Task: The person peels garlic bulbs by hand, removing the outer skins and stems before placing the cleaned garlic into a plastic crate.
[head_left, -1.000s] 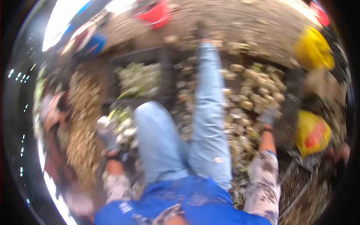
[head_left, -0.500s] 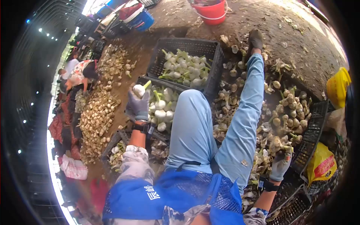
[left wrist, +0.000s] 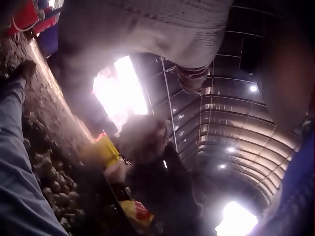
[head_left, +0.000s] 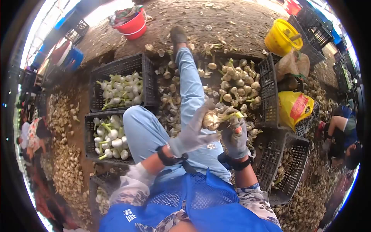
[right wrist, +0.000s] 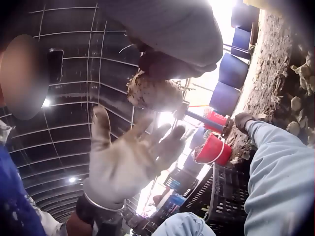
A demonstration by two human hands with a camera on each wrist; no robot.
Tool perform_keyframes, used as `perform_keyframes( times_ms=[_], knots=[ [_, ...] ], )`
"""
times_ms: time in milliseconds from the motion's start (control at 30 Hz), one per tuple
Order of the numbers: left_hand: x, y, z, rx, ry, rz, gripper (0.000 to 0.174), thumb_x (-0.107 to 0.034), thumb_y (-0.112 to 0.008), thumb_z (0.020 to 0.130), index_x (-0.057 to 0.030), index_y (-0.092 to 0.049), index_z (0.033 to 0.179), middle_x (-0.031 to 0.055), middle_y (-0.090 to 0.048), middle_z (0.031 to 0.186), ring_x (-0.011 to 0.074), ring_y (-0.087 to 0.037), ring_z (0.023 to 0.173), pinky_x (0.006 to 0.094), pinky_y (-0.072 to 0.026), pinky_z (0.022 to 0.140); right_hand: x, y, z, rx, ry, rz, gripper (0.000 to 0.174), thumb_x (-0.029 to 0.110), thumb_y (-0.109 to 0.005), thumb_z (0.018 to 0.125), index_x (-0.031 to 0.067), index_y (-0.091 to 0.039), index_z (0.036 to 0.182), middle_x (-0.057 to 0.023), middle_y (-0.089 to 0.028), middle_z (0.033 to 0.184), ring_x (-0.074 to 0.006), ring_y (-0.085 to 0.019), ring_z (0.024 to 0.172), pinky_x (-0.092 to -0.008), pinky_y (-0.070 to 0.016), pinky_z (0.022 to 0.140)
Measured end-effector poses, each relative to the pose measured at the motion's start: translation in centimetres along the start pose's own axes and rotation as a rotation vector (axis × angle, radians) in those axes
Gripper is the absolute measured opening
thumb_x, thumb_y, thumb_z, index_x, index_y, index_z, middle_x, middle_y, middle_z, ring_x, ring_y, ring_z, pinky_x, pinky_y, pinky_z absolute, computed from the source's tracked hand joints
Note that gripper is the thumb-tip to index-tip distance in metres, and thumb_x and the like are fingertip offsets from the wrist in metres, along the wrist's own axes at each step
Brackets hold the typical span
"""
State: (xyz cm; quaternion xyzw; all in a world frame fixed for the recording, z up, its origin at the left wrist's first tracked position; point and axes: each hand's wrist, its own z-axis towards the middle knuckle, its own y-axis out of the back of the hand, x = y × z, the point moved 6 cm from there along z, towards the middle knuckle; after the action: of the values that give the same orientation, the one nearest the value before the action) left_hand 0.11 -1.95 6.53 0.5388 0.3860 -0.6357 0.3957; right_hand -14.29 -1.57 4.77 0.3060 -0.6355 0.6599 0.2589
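Note:
In the head view my gloved right hand (head_left: 235,141) grips a garlic bulb (head_left: 211,120) by its stem, above the thigh. The bulb is brownish, with loose dirty skin and a short green stem end pointing right. A small orange-red patch shows at this hand's fingers. My gloved left hand (head_left: 191,135) reaches in from the left, fingers close to the bulb. Seen from the right wrist, the left hand (right wrist: 125,167) is spread with its palm turned up, just below the bulb (right wrist: 155,93). The left wrist view is dim and blurred.
Two black crates hold cleaned white garlic, one at the back left (head_left: 148,83) and one nearer (head_left: 89,143). Uncleaned garlic (head_left: 239,83) lies heaped beyond the right knee. A yellow bag (head_left: 295,110), a yellow bucket (head_left: 278,38) and a tilted crate (head_left: 266,160) stand right; people sit both sides.
My left hand has let go of the white garlic bulb at the left crate and come to the middle. My right hand has brought a brownish garlic bulb in from the right heap.

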Motion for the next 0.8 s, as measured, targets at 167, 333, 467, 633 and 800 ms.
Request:
perform_keyframes(
  times_ms=[167,333,467,633,800],
  knots=[
    [-1.2,-1.9,0.2,-0.101,-0.287,0.348,0.072,-0.004,-0.079,0.078,-0.0053,-0.042,0.14,0.0085,-0.052,0.135,0.0222,-0.054,0.119,0.0363,-0.0425,0.103,0.4,0.5,-1.9,-0.049,0.033,-0.181,0.05,0.039,-0.056,0.099,-0.0013,-0.053,0.128,-0.006,-0.064,0.107,-0.0117,-0.061,0.094,-0.0269,-0.0509,0.081],
    [-1.6,-2.8,-0.2,-0.092,-0.296,0.415,0.075,-0.001,-0.08,0.073,-0.0076,-0.044,0.139,0.0114,-0.056,0.13,0.0287,-0.054,0.12,0.0381,-0.0417,0.102,-0.3,2.0,-3.6,-0.1,-0.208,-0.231,0.033,0.027,-0.059,0.1,-0.0026,-0.063,0.111,0.0004,-0.065,0.093,-0.0061,-0.06,0.078,-0.0214,-0.049,0.075],
    [-0.4,-3.5,-0.8,-0.033,-0.179,0.124,0.07,-0.003,-0.077,0.08,-0.0031,-0.04,0.14,0.01,-0.055,0.129,0.0205,-0.052,0.122,0.0342,-0.0426,0.102,0.9,1.5,-4.2,-0.083,-0.078,-0.25,0.03,0.025,-0.059,0.1,-0.0038,-0.065,0.108,0.0022,-0.064,0.087,-0.0039,-0.055,0.076,-0.02,-0.0444,0.069],
    [-2.5,-4.4,-2.1,0.025,-0.154,-0.1,0.067,-0.004,-0.073,0.086,-0.001,-0.038,0.143,0.0078,-0.051,0.133,0.0143,-0.049,0.122,0.0282,-0.0409,0.103,4.3,-2.0,-6.6,-0.081,-0.006,-0.419,0.027,0.022,-0.059,0.099,-0.0032,-0.069,0.093,0.0039,-0.061,0.078,-0.0035,-0.051,0.071,-0.0195,-0.0382,0.063],
    [-6.3,-6.0,-4.3,0.091,-0.217,-0.149,0.07,0.0,-0.072,0.085,-0.0018,-0.035,0.145,0.0063,-0.05,0.133,0.0144,-0.049,0.123,0.028,-0.0398,0.104,7.0,-3.6,-9.4,-0.016,0.297,-0.714,0.023,0.012,-0.058,0.095,-0.0084,-0.065,0.104,-0.013,-0.064,0.118,-0.0138,-0.059,0.1,-0.0266,-0.0467,0.083]
  ],
)
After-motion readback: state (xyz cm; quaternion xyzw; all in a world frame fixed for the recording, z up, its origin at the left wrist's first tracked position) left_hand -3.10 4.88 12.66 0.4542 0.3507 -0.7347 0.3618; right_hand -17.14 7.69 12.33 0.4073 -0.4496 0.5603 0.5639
